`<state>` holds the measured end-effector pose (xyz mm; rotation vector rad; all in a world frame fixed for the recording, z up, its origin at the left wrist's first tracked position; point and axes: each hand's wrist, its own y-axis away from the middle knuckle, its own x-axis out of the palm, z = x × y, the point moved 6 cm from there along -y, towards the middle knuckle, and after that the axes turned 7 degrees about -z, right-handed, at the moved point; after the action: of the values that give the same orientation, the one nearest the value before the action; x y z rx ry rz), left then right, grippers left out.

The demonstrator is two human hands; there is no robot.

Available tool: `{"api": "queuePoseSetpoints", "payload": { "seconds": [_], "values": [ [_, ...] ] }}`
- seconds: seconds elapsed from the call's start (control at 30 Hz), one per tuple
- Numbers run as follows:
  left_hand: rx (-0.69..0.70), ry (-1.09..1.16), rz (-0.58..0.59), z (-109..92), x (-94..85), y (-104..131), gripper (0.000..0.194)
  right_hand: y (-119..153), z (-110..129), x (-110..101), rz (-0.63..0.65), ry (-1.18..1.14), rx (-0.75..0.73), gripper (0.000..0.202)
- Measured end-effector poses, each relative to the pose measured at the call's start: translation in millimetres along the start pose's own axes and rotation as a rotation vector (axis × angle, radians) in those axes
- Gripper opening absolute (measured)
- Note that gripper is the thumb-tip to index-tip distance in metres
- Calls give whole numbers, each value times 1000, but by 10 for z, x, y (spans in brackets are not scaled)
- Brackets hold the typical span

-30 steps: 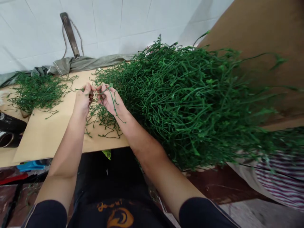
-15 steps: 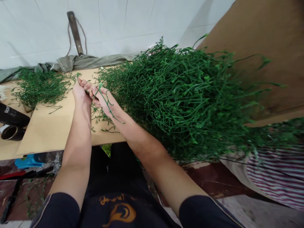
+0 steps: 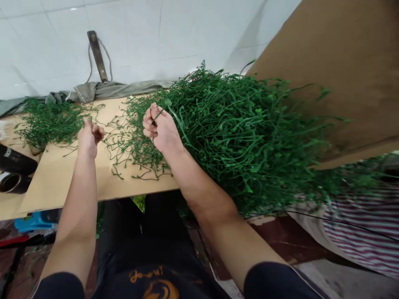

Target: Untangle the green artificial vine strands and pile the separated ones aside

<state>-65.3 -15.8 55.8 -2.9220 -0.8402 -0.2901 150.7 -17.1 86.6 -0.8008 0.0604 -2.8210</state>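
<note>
Gripping a green stem [image 3: 168, 103] in curled fingers of right hand [image 3: 163, 129], trailing back over the wrist. Crowding that hand's right side: big heap [image 3: 246, 137], backed by brown board [image 3: 346, 70]. Between hands: loose strands [image 3: 137, 143] on bench [image 3: 75, 185]. Left hand [image 3: 88, 139] half-curled, cannot tell if holding anything. Just left of it: smaller pile [image 3: 50, 124]; nearer, black cylinders [image 3: 15, 160]. Beyond both: grey cloth [image 3: 115, 89].

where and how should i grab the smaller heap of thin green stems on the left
Probably pinch the smaller heap of thin green stems at its right fringe, coming from the right: loose ends spread there over flat tan cardboard.
</note>
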Motion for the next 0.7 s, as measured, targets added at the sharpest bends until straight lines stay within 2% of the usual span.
{"api": "queuePoseSetpoints", "payload": {
  "seconds": [0.13, 0.23, 0.4, 0.53, 0.63, 0.7],
  "values": [
    [14, -130, 314, 32, 470, 525, 51, -170, -37, 128, 5, -110, 49, 40],
    [-15, -161, 416, 137, 687, 727, 47, -219, -51, 237, 41, -196, 60, 38],
    [-32, -98, 467, 272, 775, 817, 38, -327, -13, 210, 25, -205, 58, 39],
    [-110, -50, 590, 338, 833, 956, 39, -397, -18, 153, -59, -127, 92, 41],
    [-114, -111, 660, 393, 819, 1040, 40, -435, 17, 138, -74, -150, 84, 41],
    [-105, -112, 642, 422, 774, 1045, 45, -466, 35, 109, -98, -133, 67, 41]
  ]
}}
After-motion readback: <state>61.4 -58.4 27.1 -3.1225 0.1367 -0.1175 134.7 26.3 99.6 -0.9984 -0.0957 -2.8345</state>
